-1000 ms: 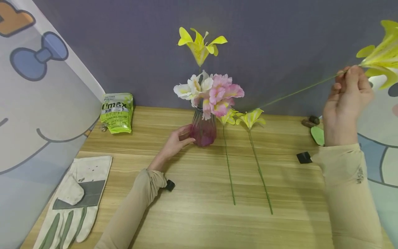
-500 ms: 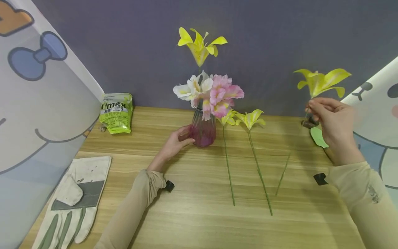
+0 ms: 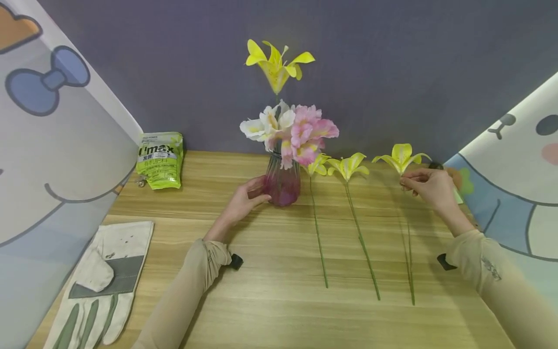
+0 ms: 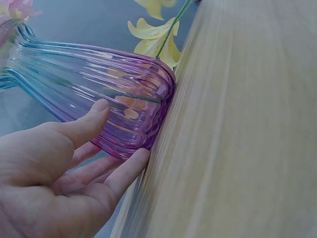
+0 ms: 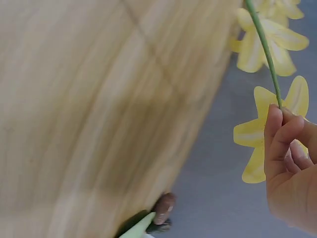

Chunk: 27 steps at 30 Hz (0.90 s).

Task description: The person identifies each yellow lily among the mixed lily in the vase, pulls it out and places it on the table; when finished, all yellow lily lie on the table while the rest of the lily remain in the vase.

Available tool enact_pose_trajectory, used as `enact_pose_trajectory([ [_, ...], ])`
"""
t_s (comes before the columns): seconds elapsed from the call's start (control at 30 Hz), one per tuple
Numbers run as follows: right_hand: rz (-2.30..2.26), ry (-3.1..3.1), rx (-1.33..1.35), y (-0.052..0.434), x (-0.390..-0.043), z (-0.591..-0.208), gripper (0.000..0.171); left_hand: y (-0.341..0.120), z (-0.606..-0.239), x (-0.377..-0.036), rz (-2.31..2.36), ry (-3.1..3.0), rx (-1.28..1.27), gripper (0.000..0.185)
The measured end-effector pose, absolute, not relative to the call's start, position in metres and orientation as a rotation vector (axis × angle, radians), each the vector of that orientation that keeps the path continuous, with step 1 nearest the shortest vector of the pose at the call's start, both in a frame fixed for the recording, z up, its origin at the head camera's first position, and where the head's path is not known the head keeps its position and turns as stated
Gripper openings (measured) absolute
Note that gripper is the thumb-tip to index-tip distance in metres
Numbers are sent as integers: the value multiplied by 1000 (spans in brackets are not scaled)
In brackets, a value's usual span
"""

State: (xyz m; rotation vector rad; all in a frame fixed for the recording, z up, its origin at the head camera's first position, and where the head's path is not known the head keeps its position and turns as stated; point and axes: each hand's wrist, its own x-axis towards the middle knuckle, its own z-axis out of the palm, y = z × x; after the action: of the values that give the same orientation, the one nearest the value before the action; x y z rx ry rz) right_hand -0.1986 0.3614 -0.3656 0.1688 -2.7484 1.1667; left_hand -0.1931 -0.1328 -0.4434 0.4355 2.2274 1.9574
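Purple glass vase [image 3: 282, 182], pink and white flowers [image 3: 291, 128] inside

The vase [image 3: 282, 183] is ribbed glass, magenta-purple at the base and paler, bluish toward the neck. In it stand pink blooms [image 3: 310, 132] and white blooms [image 3: 266, 122] with yellowish throats; above them rises a yellow lily [image 3: 275, 63] with a greener centre. Right of the vase lie three yellow-green lilies [image 3: 348, 166] on thin green stems. The table [image 3: 279, 310] under the vase is light wood with streaked grain. Left of the vase sits a lime-green pouch [image 3: 160, 159] with a white band and dark lettering. Nearer, left of the vase, lies a cream work glove [image 3: 99, 281] with grey-green patches and stripes. The wall [image 3: 392, 72] behind the vase is slate grey. Both sleeves [image 3: 187, 291] are beige.
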Motion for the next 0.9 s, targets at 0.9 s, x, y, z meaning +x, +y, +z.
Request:
enact_pose_trajectory([
  [0.9,1091,-2847,320,363,-219,-404,17,-132,-445,-194,1963,2225,427,63],
])
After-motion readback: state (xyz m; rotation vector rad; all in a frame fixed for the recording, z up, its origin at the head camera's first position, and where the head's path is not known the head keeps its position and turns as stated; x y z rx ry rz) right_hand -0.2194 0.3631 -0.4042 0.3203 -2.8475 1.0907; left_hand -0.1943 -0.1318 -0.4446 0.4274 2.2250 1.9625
